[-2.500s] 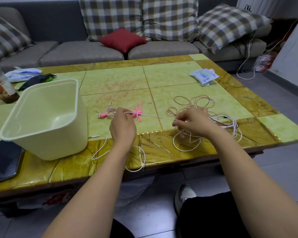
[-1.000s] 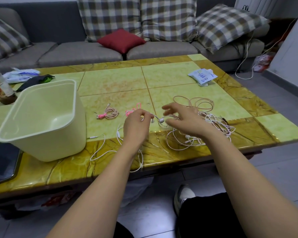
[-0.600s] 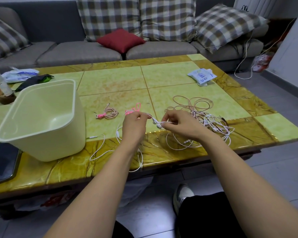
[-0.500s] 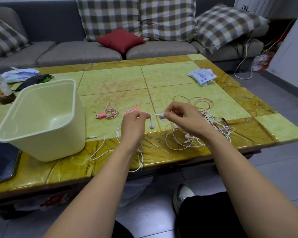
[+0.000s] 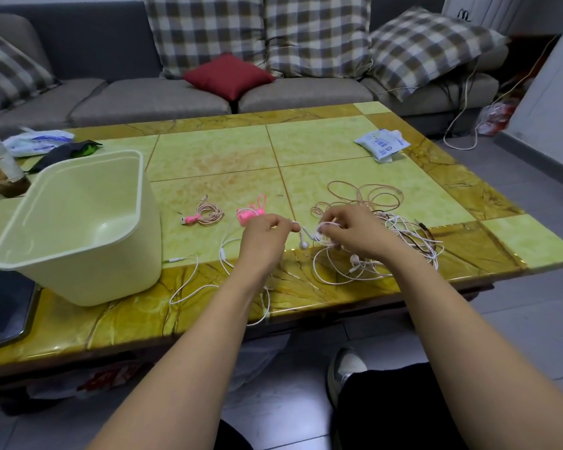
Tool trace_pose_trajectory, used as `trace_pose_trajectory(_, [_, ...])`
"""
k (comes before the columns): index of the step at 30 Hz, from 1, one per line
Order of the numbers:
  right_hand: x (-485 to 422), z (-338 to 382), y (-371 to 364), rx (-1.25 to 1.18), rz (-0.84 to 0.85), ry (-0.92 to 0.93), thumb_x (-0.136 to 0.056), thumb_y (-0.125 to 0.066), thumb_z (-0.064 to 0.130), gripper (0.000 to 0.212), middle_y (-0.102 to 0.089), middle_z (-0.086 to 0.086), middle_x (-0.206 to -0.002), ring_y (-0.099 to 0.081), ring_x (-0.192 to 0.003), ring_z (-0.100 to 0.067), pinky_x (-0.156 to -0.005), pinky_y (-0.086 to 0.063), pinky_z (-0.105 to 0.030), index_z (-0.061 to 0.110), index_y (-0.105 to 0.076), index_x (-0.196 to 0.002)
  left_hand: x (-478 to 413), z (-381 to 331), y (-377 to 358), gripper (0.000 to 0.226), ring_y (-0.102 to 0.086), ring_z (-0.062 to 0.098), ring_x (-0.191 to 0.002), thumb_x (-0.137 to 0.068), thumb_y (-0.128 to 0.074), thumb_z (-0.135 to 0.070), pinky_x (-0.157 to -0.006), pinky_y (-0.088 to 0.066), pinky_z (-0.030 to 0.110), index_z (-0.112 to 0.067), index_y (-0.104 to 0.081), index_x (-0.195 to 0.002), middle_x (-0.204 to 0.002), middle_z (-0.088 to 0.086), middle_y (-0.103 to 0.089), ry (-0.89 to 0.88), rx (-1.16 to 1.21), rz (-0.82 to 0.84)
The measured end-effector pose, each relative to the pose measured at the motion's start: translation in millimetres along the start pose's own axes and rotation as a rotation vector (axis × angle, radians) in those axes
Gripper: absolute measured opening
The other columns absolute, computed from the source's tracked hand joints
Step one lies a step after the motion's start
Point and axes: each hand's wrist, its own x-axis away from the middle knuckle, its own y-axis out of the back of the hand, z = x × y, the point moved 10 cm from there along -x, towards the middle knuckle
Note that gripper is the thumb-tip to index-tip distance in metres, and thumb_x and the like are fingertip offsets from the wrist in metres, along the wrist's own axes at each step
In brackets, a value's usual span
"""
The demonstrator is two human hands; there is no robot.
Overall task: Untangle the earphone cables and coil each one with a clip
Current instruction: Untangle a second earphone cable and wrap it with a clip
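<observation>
A tangle of white and pinkish earphone cables (image 5: 400, 228) lies on the table at the right. My left hand (image 5: 264, 235) pinches a white earphone cable near its earbuds; one earbud (image 5: 303, 244) hangs below my fingers. My right hand (image 5: 355, 232) pinches the same cable's other earbud end beside the tangle. The white cable's loose length (image 5: 208, 287) trails toward the table's front edge, plug (image 5: 175, 260) at the left. A coiled pink cable with a pink clip (image 5: 205, 214) lies behind. Loose pink clips (image 5: 252, 212) sit just beyond my left hand.
A pale yellow plastic bin (image 5: 78, 222) stands on the left of the green and yellow table (image 5: 215, 151). A dark phone (image 5: 4, 306) lies at the front left corner. A tissue pack (image 5: 382, 143) sits at the back right. A sofa with cushions lies beyond.
My hands came together from stretching a cable apart. My left hand now sits closer to the right, and an earbud dangles between them.
</observation>
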Motion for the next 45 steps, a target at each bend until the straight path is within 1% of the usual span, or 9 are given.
trace_pose_trajectory(4, [10,-11,-5,-0.013,0.198,-0.158,-0.096,-0.043,0.022,0.033,-0.049,0.001,-0.068,-0.048,-0.061,-0.019,-0.065,-0.038,-0.032,0.008,-0.07,-0.083,-3,13,15,0.026,-0.054,0.014,-0.061,-0.094,-0.049,-0.012,-0.051,-0.029,0.025,-0.013,-0.071,-0.081,-0.078,-0.001,-0.068,0.07,0.07,-0.131])
trace_pose_trajectory(8, [0,-26,47,0.156,-0.236,-0.231,-0.094,-0.031,0.037,0.042,-0.058,-0.015,-0.115,-0.051,-0.101,-0.028,-0.088,-0.031,-0.041,0.011,-0.058,-0.113,-9,22,29,0.027,-0.044,0.009,-0.058,-0.091,-0.048,-0.012,-0.051,-0.027,0.026,-0.011,-0.071,-0.078,-0.087,0.0,-0.07,0.087,0.128,-0.22])
trace_pose_trajectory(14, [18,-72,24,0.544,0.079,-0.461,-0.069,-0.075,0.062,0.123,0.018,-0.012,-0.161,0.0,-0.148,-0.04,-0.111,-0.023,-0.059,0.037,0.01,-0.153,-10,17,18,0.026,-0.049,-0.001,-0.068,-0.095,-0.047,-0.012,-0.06,-0.035,0.02,-0.012,-0.071,-0.086,-0.087,-0.005,-0.064,0.049,0.101,-0.161])
trace_pose_trajectory(20, [2,-96,46,0.319,-0.182,-0.465,-0.081,-0.074,0.026,0.054,-0.057,-0.015,-0.114,-0.055,-0.098,-0.034,-0.071,-0.043,-0.036,0.007,-0.046,-0.122,-9,15,5,0.026,-0.042,0.0,-0.045,-0.096,-0.047,-0.015,-0.042,-0.029,0.016,-0.008,-0.072,-0.093,-0.076,-0.008,-0.057,0.024,0.052,-0.071])
trace_pose_trajectory(28, [16,-109,122,-0.389,-0.958,-0.297,-0.079,-0.07,0.01,0.05,-0.051,-0.012,-0.128,-0.055,-0.112,-0.029,-0.095,-0.05,-0.045,0.01,-0.048,-0.124,-15,12,-2,0.024,-0.051,-0.005,-0.071,-0.095,-0.049,-0.015,-0.059,-0.037,0.011,-0.011,-0.072,-0.09,-0.101,-0.006,-0.068,0.004,0.045,-0.042])
trace_pose_trajectory(33, [-15,-98,78,-0.124,-0.322,-0.369,-0.084,-0.071,0.011,0.089,-0.027,-0.012,-0.155,-0.038,-0.136,-0.034,-0.094,-0.045,-0.041,0.013,-0.017,-0.154,-18,11,-11,0.023,-0.049,-0.005,-0.063,-0.094,-0.051,-0.018,-0.05,-0.034,0.003,-0.013,-0.072,-0.087,-0.094,-0.013,-0.068,-0.014,0.067,0.003])
trace_pose_trajectory(37, [-7,-76,75,0.388,-0.125,-0.413,-0.083,-0.072,0.035,0.074,-0.038,-0.015,-0.149,-0.043,-0.131,-0.035,-0.1,-0.043,-0.043,0.015,-0.038,-0.146,-16,8,-16,0.022,-0.052,0.002,-0.073,-0.094,-0.051,-0.018,-0.052,-0.034,0.002,-0.016,-0.071,-0.085,-0.092,-0.014,-0.069,-0.025,0.051,0.032])
trace_pose_trajectory(40, [-3,-18,62,0.166,-0.161,-0.054,-0.087,-0.068,0.028,0.059,-0.048,-0.003,-0.142,-0.052,-0.121,-0.021,-0.093,-0.045,-0.034,0.02,-0.047,-0.142,-12,4,-19,0.022,-0.056,-0.001,-0.08,-0.094,-0.052,-0.018,-0.061,-0.037,0.01,-0.011,-0.072,-0.088,-0.09,-0.014,-0.068,-0.035,0.019,0.064])
trace_pose_trajectory(45, [11,30,-24,-0.151,0.287,0.095,-0.096,-0.06,0.017,0.031,-0.068,0.001,-0.093,-0.056,-0.06,-0.003,-0.056,-0.042,-0.014,0.017,-0.058,-0.127,-3,-4,-21,0.02,-0.043,0.012,-0.058,-0.092,-0.055,-0.018,-0.055,-0.033,0.025,-0.011,-0.071,-0.082,-0.05,-0.013,-0.054,-0.073,-0.016,0.134])
